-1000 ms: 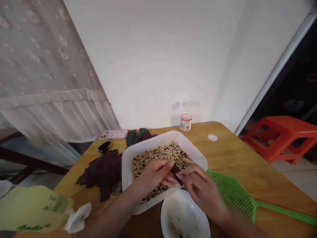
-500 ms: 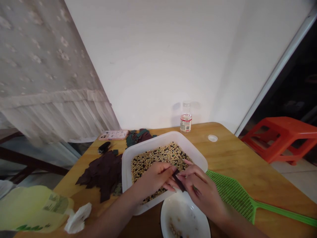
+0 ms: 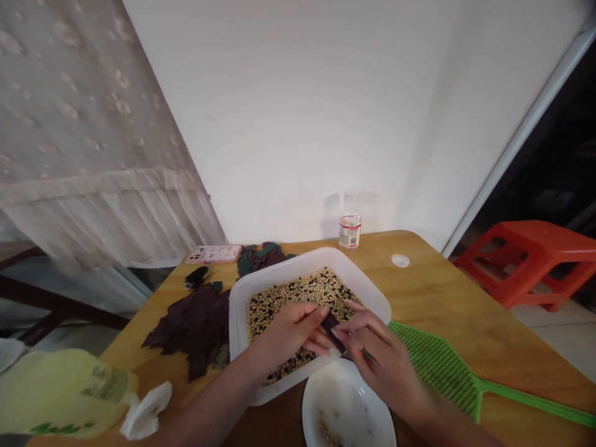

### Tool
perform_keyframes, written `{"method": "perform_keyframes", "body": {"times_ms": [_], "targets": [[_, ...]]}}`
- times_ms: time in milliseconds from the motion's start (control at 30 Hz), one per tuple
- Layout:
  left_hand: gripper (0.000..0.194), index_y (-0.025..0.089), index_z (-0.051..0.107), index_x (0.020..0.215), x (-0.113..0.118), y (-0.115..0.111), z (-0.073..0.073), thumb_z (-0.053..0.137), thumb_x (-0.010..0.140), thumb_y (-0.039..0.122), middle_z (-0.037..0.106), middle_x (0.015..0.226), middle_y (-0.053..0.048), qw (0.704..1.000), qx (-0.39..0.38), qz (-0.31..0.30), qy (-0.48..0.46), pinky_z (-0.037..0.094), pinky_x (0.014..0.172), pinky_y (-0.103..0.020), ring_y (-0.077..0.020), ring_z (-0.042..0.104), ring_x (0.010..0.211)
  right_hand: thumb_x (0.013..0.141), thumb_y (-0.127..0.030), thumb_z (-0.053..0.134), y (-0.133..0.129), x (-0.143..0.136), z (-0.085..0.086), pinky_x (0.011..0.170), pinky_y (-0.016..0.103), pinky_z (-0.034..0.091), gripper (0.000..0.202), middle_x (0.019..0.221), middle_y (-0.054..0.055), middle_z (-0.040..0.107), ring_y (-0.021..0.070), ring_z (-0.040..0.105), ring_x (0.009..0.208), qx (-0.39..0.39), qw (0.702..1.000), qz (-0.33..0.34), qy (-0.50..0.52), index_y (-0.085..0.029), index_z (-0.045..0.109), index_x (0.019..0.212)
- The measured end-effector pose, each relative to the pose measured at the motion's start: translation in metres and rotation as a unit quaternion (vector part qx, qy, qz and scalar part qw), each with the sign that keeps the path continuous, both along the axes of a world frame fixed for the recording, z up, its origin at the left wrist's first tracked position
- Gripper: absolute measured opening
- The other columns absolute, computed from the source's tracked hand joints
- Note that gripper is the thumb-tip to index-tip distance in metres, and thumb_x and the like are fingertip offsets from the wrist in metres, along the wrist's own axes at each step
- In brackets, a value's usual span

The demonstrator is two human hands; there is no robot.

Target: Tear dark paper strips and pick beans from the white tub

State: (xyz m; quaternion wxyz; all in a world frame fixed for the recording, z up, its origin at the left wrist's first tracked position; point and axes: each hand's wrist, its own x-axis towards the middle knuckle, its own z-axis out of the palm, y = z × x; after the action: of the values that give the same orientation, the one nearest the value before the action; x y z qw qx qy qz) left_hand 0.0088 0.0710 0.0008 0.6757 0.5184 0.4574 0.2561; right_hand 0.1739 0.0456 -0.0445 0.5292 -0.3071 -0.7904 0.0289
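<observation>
A small dark brown strip (image 3: 333, 330) is pinched between my two hands, above the near right edge of a white tray (image 3: 238, 323). My left hand (image 3: 298, 329) grips its upper left end with thumb and fingers. The fingertips of my right hand (image 3: 372, 341) close on its right side. Small beige and black beads (image 3: 298, 292) fill the tray beneath. Just below my hands sits a white bowl (image 3: 344, 397) with a few beads in it. To the tray's left lies a pile of dark brown pieces (image 3: 195, 329).
Green and brown pieces (image 3: 263, 257), a pink phone (image 3: 214, 254) and black keys (image 3: 195, 277) lie behind. A bottle (image 3: 349, 230) and white cap (image 3: 400, 261) stand back right. Right: green swatter (image 3: 437, 366), orange stool (image 3: 540, 248). Left: yellow container (image 3: 60, 391), crumpled tissue (image 3: 146, 410).
My left fingers have shifted slightly up and left along the brown strip. My right hand has hardly moved.
</observation>
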Motion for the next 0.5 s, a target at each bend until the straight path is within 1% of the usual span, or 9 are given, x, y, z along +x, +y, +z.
{"method": "perform_keyframes", "body": {"times_ms": [133, 367, 500], "targets": [[0.05, 0.015, 0.06, 0.068, 0.0007, -0.0001, -0.0012, 0.064, 0.063, 0.064, 0.066, 0.061, -0.001, 1.0, -0.004, -0.013, 0.003, 0.052, 0.061, -0.025, -0.0114, 0.064, 0.058, 0.08, -0.001, 0.05, 0.0003, -0.0007, 0.0024, 0.093, 0.044, 0.051, 0.022, 0.074, 0.0, 0.056, 0.0106, 0.059, 0.069, 0.006, 1.0, 0.004, -0.006, -0.02, 0.049, 0.068], [0.043, 0.014, 0.061, 0.071, -0.0015, 0.0011, -0.0027, 0.061, 0.071, 0.058, 0.07, 0.069, -0.004, 1.0, 0.007, -0.016, 0.003, 0.053, 0.062, -0.024, -0.0108, 0.065, 0.061, 0.081, -0.001, 0.049, -0.0012, -0.0004, 0.0024, 0.092, 0.045, 0.052, 0.022, 0.073, -0.001, 0.055, 0.0107, 0.058, 0.068, 0.003, 1.0, 0.005, -0.008, -0.02, 0.049, 0.069], [0.042, 0.014, 0.061, 0.07, -0.0013, 0.0014, -0.0043, 0.061, 0.072, 0.056, 0.069, 0.067, -0.003, 1.0, 0.01, -0.02, -0.002, 0.053, 0.061, -0.023, -0.0103, 0.064, 0.06, 0.081, -0.001, 0.05, -0.0012, -0.0007, 0.0028, 0.094, 0.045, 0.051, 0.022, 0.073, -0.001, 0.055, 0.0105, 0.059, 0.068, 0.004, 1.0, 0.005, -0.008, -0.019, 0.049, 0.069]]}}
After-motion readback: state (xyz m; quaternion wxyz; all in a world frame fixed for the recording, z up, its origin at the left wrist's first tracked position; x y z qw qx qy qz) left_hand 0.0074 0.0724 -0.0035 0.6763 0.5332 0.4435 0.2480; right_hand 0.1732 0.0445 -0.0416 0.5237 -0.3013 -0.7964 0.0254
